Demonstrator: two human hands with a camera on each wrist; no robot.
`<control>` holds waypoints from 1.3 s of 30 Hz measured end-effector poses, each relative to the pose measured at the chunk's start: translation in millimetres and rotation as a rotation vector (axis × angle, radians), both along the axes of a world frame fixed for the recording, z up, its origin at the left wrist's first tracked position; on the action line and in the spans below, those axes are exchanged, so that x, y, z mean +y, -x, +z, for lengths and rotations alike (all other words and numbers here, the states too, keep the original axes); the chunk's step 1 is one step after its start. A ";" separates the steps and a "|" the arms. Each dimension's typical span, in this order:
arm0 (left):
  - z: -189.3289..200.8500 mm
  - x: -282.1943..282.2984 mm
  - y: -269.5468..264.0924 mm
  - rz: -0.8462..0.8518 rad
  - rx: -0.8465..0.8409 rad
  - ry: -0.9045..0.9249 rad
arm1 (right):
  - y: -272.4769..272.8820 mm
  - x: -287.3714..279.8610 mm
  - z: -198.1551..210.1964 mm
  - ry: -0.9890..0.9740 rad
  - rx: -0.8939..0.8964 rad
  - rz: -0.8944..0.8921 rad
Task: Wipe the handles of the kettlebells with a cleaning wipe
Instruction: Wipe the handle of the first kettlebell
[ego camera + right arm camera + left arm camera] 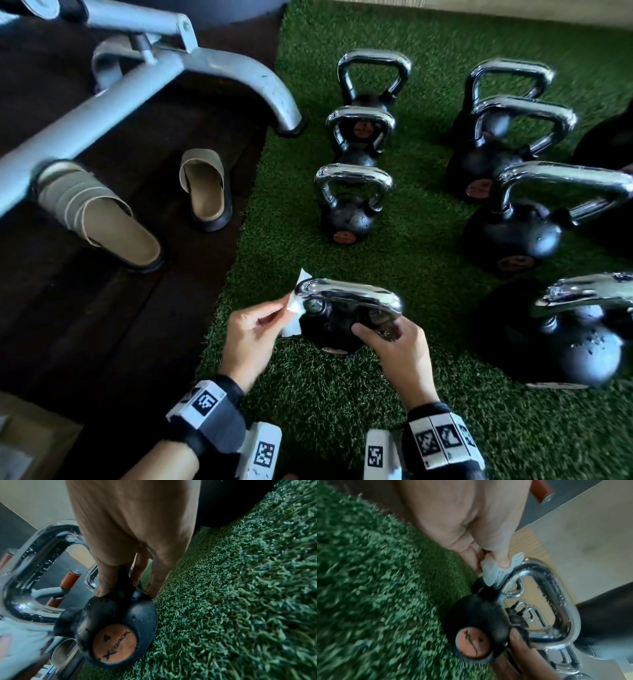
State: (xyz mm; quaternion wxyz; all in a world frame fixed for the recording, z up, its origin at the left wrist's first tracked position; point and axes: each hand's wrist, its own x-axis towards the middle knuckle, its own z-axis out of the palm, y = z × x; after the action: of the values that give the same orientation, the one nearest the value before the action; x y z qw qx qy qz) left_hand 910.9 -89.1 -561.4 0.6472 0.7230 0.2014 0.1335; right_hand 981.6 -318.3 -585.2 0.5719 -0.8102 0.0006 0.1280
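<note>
On the round orange-brown disc (114, 642) set into the small black cast-iron kettlebell (109, 615), the brand "XTRACK" is printed in black, seen in the right wrist view, with a small mark above it that cannot be read. In the left wrist view the disc's print is blurred. Black-and-white square code markers (205, 401) are carried on the wrist bands.

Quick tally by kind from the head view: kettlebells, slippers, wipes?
Kettlebells: 8, counting the one under the hands and the one at the far left of the back row
Slippers: 2
Wipes: 1
Total: 11
</note>
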 end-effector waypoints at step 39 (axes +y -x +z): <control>18.2 -19.9 -83.9 -0.062 0.241 0.010 | -15.8 32.3 -64.7 -0.244 -0.045 0.102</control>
State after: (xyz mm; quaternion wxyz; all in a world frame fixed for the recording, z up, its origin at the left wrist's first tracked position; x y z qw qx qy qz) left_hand 994.8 -109.0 -543.2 0.6258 0.7363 0.2561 0.0247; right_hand 997.4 -285.9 -649.9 0.6590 -0.7361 -0.0689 0.1379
